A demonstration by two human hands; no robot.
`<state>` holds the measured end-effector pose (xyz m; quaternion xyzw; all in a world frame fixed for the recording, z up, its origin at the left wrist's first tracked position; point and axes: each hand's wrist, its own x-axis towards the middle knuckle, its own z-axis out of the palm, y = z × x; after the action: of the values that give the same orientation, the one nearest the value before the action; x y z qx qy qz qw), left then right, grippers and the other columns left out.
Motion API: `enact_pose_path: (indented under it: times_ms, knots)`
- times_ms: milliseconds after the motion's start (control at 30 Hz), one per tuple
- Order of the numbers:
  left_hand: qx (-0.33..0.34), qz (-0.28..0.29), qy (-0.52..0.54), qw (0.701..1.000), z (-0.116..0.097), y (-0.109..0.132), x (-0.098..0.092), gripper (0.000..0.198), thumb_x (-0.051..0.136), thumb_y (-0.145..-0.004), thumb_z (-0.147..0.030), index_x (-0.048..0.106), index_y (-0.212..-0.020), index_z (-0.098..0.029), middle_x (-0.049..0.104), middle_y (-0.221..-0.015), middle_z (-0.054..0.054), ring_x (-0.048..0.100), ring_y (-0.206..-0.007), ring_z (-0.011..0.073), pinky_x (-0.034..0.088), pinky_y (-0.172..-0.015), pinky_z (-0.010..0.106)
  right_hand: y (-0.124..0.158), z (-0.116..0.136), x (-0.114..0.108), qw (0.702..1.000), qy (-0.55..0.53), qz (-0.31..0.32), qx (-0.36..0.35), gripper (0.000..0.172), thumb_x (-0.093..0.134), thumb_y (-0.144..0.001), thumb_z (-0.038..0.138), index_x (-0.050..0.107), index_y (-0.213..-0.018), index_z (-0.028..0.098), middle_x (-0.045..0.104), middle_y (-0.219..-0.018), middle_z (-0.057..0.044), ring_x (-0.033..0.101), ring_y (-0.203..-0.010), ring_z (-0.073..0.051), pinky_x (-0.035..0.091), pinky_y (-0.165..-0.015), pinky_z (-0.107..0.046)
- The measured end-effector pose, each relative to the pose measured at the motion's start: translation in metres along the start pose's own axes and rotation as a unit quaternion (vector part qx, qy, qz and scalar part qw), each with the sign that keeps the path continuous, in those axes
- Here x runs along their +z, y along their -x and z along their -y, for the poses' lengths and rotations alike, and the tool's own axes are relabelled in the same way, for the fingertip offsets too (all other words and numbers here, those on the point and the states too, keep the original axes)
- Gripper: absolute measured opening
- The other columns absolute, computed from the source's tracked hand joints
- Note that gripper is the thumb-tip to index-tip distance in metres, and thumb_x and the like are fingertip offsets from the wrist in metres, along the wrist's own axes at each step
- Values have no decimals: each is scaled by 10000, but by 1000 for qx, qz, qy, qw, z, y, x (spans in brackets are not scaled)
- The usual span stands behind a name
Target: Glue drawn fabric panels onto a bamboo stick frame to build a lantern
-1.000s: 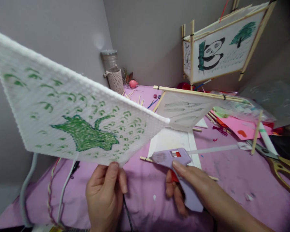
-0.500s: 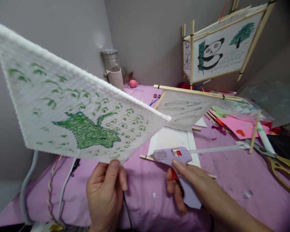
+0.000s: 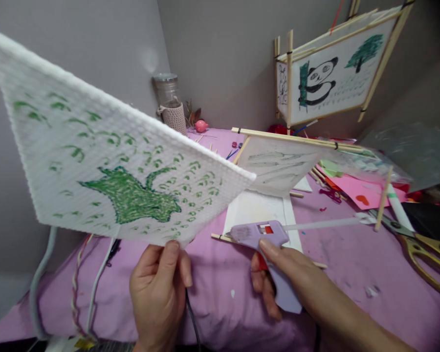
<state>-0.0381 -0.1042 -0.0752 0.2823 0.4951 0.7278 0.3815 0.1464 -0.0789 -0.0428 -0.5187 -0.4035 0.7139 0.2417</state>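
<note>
My left hand (image 3: 161,288) pinches the lower edge of a white sheet (image 3: 73,181) that stands up at a slant on the left. Green marks and a dark green tree-like shape are drawn on it, and its long upper edge is thick and white. In my right hand (image 3: 282,271) is a lilac hot glue gun (image 3: 256,234), its nozzle pointing left toward the sheet but apart from it. A clear glue stick (image 3: 322,224) sticks out of its back. Behind the gun lie a thin wooden stick (image 3: 217,236) and white paper (image 3: 258,210).
A stick-framed lantern (image 3: 326,83) with a panda drawing hangs at the upper right. Below it stands another stick-framed panel (image 3: 282,164). Gold-handled scissors (image 3: 421,249), pink paper (image 3: 355,188) and plastic wrap lie right. A jar (image 3: 170,102) stands at the back; cords (image 3: 47,274) hang left.
Almost nothing differs. The whole view has shifted very slightly; both hands keep their hold on the sheet and the glue gun.
</note>
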Motion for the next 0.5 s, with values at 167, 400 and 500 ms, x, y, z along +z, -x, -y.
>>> enact_pose_path:
  times_ms: [167, 400, 500]
  knots:
    - [-1, 6, -9, 1000, -1, -1, 0, 176, 593, -861, -264, 581, -703, -187, 417, -424, -60, 373, -398, 68, 313, -427, 205, 0, 2, 3, 1000, 11, 1, 7, 546, 390, -834, 681, 548, -751, 166, 582, -494, 9, 484, -363, -87, 345, -418, -218]
    - [8, 4, -10, 1000, 0, -2, 1, 172, 586, -861, -244, 570, -701, -180, 419, -439, -68, 375, -400, 53, 317, -436, 190, 0, 0, 3, 1000, 7, -2, 11, 520, 401, -844, 659, 546, -757, 167, 572, -492, 16, 474, -358, -85, 356, -418, -218]
    - [8, 6, -8, 1000, 0, -1, 1, 142, 586, -863, -242, 586, -735, -182, 413, -435, -71, 377, -403, 54, 312, -440, 190, 2, -4, 0, 1000, -9, -1, 4, 522, 416, -836, 662, 544, -757, 162, 591, -519, 7, 484, -352, -82, 346, -409, -213]
